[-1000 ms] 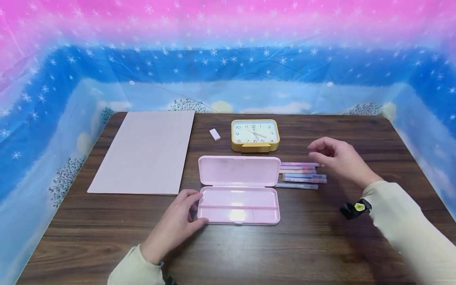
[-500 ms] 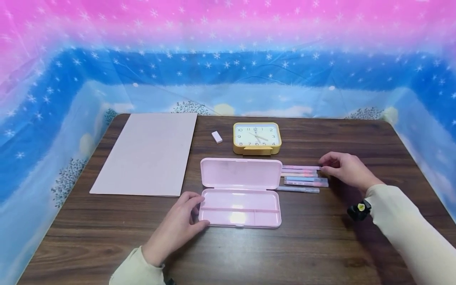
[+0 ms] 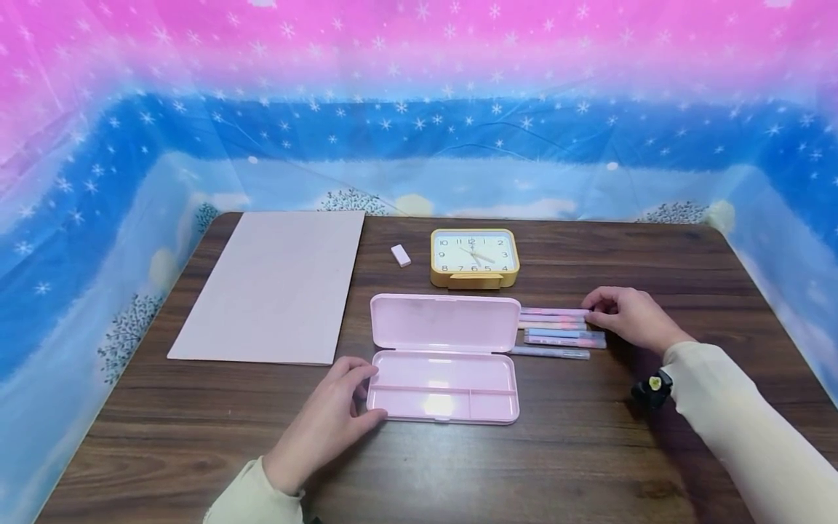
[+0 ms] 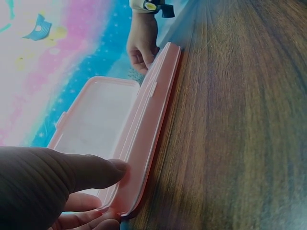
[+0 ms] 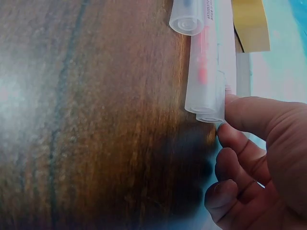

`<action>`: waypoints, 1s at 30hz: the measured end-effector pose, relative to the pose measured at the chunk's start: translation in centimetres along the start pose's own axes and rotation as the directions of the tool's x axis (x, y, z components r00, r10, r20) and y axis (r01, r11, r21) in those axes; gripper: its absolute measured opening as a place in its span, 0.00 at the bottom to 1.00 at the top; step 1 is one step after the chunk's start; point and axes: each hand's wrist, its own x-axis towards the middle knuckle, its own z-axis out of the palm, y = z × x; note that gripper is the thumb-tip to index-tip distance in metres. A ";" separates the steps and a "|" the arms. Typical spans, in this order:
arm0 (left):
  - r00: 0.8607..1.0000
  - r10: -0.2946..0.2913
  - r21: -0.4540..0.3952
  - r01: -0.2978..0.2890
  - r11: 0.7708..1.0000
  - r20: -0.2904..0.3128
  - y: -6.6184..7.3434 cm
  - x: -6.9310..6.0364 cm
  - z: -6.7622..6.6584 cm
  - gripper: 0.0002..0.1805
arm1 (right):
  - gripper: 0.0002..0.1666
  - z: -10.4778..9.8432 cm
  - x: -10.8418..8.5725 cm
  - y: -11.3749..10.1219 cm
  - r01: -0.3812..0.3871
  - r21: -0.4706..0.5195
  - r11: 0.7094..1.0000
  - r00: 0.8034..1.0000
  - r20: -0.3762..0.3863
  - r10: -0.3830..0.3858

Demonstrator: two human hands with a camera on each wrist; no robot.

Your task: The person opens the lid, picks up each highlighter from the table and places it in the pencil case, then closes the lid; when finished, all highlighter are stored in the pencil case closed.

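A pink pencil case (image 3: 445,370) lies with its lid raised, its compartments bare. At its left end, my left hand (image 3: 325,422) holds it; in the left wrist view the thumb of that hand (image 4: 62,182) lies on the front wall of the case (image 4: 144,143), other fingers round the end. Several pens (image 3: 556,332) lie side by side, right of the case. My right hand (image 3: 638,316) pinches the right end of the farthest pen (image 3: 556,312). The right wrist view has thumb and forefinger of the hand (image 5: 283,143) at that pen's tip, beside clear-capped pens (image 5: 201,76).
A yellow clock (image 3: 474,258) stands behind the case, with a small white eraser (image 3: 401,255) to its left. A large pale board (image 3: 268,287) lies on the left of the brown table (image 3: 458,473). Patterned cloth (image 3: 419,124) surrounds the table's back and sides.
My right hand has come down from above the pens' right ends and taken hold of the farthest one. My left hand keeps its place on the case. The head view has shifted slightly.
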 end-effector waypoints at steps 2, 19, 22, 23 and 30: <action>1.000 0.002 -0.003 -0.002 1.000 -0.003 0.0 -0.1 0.0 0.28 | 0.06 0.0 0.0 -0.1 0.000 0.005 1.000 1.000 0.002 0.000; 1.000 0.015 0.011 -0.015 1.000 -0.005 0.3 0.0 -0.2 0.27 | 0.08 -1.7 -1.5 -0.9 -0.055 0.043 0.998 0.997 -0.046 0.056; 1.000 0.002 0.008 -0.002 1.000 0.000 0.3 0.0 -0.2 0.28 | 0.10 -2.5 -2.3 -1.5 -0.042 0.034 0.999 0.996 -0.076 0.044; 1.000 -0.001 0.008 0.001 1.000 0.001 0.3 0.0 -0.2 0.28 | 0.11 -2.8 -2.6 -1.7 -0.035 0.028 0.999 0.995 -0.088 0.037; 0.999 0.032 0.006 -0.032 0.999 -0.009 0.4 0.0 -0.3 0.27 | 0.08 -4.8 -4.0 -4.4 0.007 -0.023 1.000 0.980 -0.196 -0.011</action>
